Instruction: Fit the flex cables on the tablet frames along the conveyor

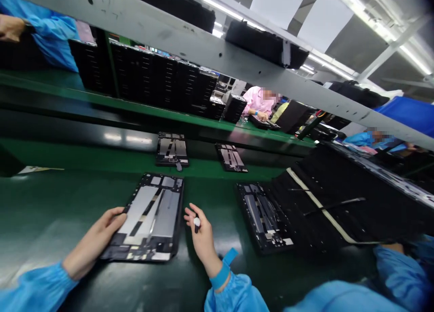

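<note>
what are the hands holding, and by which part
Left hand: the opened tablet, by its left edge. Right hand: a small black item, white end showing; exact grip unclear.

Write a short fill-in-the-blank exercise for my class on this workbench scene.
The left hand holds the nearest opened tablet by its ____ edge.
The right hand holds a small dark object tipped with ____.
The wristband below that hand is ____.
The bench surface is ____.

Missing words: left; white; blue; green.
</note>
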Demonstrator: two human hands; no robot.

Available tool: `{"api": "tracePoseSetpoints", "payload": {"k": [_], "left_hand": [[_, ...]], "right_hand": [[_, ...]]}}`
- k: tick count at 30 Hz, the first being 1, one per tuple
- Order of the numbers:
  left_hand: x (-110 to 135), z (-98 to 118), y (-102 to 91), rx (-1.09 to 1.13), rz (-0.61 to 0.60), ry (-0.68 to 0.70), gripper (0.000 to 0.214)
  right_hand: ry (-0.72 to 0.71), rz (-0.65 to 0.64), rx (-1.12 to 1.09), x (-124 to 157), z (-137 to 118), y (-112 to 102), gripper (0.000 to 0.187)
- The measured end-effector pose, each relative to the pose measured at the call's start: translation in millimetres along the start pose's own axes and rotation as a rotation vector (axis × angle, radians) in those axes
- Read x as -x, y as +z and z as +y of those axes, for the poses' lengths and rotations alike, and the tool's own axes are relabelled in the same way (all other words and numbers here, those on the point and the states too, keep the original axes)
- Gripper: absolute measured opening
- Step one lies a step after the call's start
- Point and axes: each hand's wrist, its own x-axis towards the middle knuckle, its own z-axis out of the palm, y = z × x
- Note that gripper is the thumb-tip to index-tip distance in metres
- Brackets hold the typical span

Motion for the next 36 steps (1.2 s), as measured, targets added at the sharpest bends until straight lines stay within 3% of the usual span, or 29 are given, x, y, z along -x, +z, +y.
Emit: {"api": "tracePoseSetpoints", "payload": {"k": [4, 7, 9, 16, 19, 22, 26, 31, 33, 36], "left_hand": [[12, -3, -4.3, -0.046, -0.146, 0.180, 0.052], [27, -14, -16.2, -0.135, -0.290, 0.273, 0.058], [39, -17, -14.1, -0.159, -0.338, 0.312, 0.065], [62, -7, 24.2, -0.185, -0.269, 0.290, 0.047], [65, -5, 25.0, -0.230, -0.263, 0.298, 0.046], [67, 0, 14.1, -0.311, -0.254, 0.370, 0.047], [71, 20, 5.7, -0.364, -0.184, 0.540, 0.040], [73, 36, 22.0, -0.289, -0.148, 0.781, 0.023], [70, 35, 27.0, -0.205, -0.157, 0.783, 0.023], [63, 30, 28.0, -0.072, -0.211, 0.628, 0.022]], "right_hand": [[0.047, -0.108, 0.056, 16, -9, -24, 0.060], [0.087, -0.248, 0.131, 34, -14, -39, 0.088], [0.105, -0.292, 0.186, 42, -15, -45, 0.098], [0.136, -0.338, 0.075, 40, -9, -62, 0.076], [0.114, -0.328, 0.080, 42, -8, -69, 0.071], [0.081, -0.291, 0.155, 46, -14, -71, 0.063], [-0.052, -0.202, 0.332, 51, -33, -56, 0.055], [-0.342, -0.471, 0.473, 51, -46, -5, 0.043], [-0.422, -0.529, 0.505, 50, -46, 13, 0.038], [-0.445, -0.508, 0.460, 47, -45, 25, 0.028]]}}
